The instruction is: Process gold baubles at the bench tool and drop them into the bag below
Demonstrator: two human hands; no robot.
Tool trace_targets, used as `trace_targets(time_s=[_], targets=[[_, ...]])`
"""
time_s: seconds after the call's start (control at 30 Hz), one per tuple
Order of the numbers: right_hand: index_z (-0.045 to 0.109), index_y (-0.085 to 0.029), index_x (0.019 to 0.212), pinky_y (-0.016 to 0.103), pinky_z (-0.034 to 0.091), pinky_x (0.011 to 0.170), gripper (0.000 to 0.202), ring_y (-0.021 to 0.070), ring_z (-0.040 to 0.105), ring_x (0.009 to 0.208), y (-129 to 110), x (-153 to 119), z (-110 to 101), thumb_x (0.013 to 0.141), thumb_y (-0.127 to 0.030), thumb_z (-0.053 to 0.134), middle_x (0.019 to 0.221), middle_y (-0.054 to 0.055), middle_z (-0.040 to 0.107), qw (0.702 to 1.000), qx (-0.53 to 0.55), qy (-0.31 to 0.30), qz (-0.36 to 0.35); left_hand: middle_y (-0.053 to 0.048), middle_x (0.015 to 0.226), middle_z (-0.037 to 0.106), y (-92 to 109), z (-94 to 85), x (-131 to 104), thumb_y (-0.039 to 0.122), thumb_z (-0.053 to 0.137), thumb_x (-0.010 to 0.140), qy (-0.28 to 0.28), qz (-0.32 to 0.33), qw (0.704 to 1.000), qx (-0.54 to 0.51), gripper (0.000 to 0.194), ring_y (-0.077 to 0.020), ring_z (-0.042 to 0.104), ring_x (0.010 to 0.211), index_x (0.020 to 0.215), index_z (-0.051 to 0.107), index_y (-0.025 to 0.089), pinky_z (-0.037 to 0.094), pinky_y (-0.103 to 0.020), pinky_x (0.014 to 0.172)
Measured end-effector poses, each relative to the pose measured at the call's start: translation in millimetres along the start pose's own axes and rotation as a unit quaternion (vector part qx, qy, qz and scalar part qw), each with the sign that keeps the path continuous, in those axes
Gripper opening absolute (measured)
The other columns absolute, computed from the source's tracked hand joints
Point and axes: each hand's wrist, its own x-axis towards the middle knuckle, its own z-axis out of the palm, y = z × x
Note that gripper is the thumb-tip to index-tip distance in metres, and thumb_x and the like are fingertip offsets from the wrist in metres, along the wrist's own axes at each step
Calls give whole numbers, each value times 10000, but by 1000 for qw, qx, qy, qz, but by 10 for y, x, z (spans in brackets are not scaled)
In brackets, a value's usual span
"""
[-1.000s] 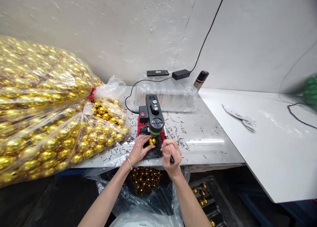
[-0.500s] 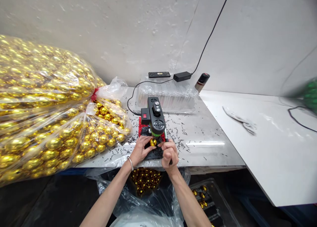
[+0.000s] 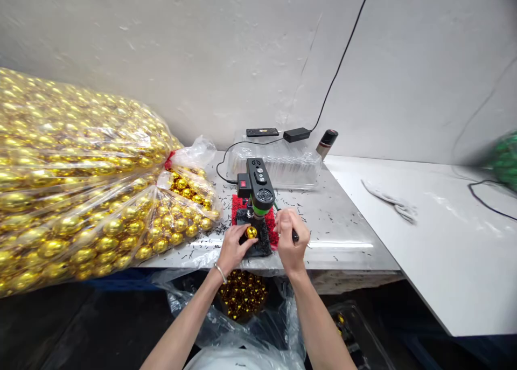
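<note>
My left hand point(image 3: 235, 247) pinches a shiny gold ball point(image 3: 251, 232) between thumb and fingers, just in front of the green-ringed head of a black bench machine point(image 3: 260, 181). Wrapped in a fist, my right hand point(image 3: 291, 238) grips a black lever handle point(image 3: 295, 236) at the machine's right side. Under the machine lies a black pad point(image 3: 260, 247) on a red mat point(image 3: 273, 228). Below the table edge, an open plastic bag point(image 3: 278, 335) in front of me holds many gold balls point(image 3: 242, 297).
A huge clear sack of gold balls point(image 3: 76, 197) fills the left. Behind the machine stand a clear plastic tray point(image 3: 278, 168), a power adapter point(image 3: 297, 135) and a dark spray can point(image 3: 327, 144). Black scraps litter the metal tabletop point(image 3: 343, 224). A glove point(image 3: 390, 200) lies right.
My right hand has moved right, away from the ball, and now holds the lever in a fist. The left hand still has the gold ball. The view has shifted slightly.
</note>
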Motion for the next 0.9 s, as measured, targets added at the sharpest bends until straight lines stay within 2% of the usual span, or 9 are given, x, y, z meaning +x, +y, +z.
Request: trace_targets(time_s=[0.1, 0.23, 0.33, 0.43, 0.53, 0.63, 0.7, 0.77, 0.9], targets=[[423, -195, 632, 266, 370, 600, 298, 110, 470, 641, 6, -20, -9, 924, -144, 396, 650, -12, 459, 1000, 5, -4, -17, -117, 1107, 669, 159, -89, -389, 388, 622, 843, -31, 44, 998, 22, 412, -254, 608, 1042, 1205, 588, 193, 501, -438, 916], [442, -191, 653, 263, 376, 599, 276, 113, 479, 654, 106, -158, 3, 914, -120, 389, 681, -3, 486, 999, 6, -7, -35, -106, 1105, 663, 251, -37, -921, 396, 577, 872, -78, 84, 993, 31, 426, -208, 654, 978, 1249, 534, 202, 562, -332, 827], [450, -193, 667, 265, 380, 590, 261, 119, 483, 650, 141, -200, 4, 909, -118, 389, 683, -1, 486, 999, 11, -10, -41, -92, 1039, 679, 225, -36, -964, 413, 580, 867, -48, 106, 992, 49, 389, -194, 668, 917, 1183, 564, 187, 570, -302, 781], [461, -193, 681, 267, 382, 584, 249, 123, 484, 646, 145, -196, -1, 904, -108, 390, 683, 0, 486, 999, 8, -12, -48, -82, 963, 687, 129, -284, -592, 287, 472, 939, 40, 108, 988, 99, 216, -188, 650, 913, 1053, 618, 177, 545, -317, 813], [453, -195, 662, 270, 384, 580, 263, 123, 483, 641, 151, -194, 6, 900, -100, 392, 684, 4, 490, 998, 10, -8, -55, -141, 1064, 652, -50, -753, 14, 254, 409, 949, 111, 11, 969, 218, 264, -250, 592, 1029, 1032, 638, 150, 486, -410, 907], [447, -197, 648, 272, 387, 574, 272, 125, 484, 638, 165, -207, 22, 896, -98, 395, 681, 8, 493, 998, 17, 0, -58, -188, 1121, 610, -276, -1173, 574, 258, 422, 923, 1, -121, 930, 346, 276, -308, 562, 1068, 1024, 641, 124, 448, -455, 919], [453, -198, 650, 275, 386, 568, 269, 129, 487, 636, 173, -219, 31, 894, -101, 396, 673, 9, 492, 998, 17, 5, -59, -191, 1100, 616, -412, -1296, 835, 250, 515, 868, -86, -161, 911, 370, 256, -314, 588, 1034, 1059, 632, 126, 459, -439, 889], [464, -197, 661, 276, 385, 561, 261, 131, 489, 631, 180, -230, 35, 894, -102, 393, 669, 9, 491, 998, 12, 6, -59, -179, 1092, 632, -512, -1278, 1005, 266, 605, 807, -136, -162, 908, 361, 281, -293, 627, 968, 1056, 639, 138, 479, -393, 849], [484, -191, 726, 264, 385, 550, 218, 120, 479, 614, 192, -245, 33, 891, -86, 388, 698, 9, 495, 998, 8, 0, -63, -151, 978, 693, -597, -1033, 1193, 271, 717, 696, -195, -159, 911, 328, 204, -254, 670, 847, 861, 684, 156, 500, -318, 777]])
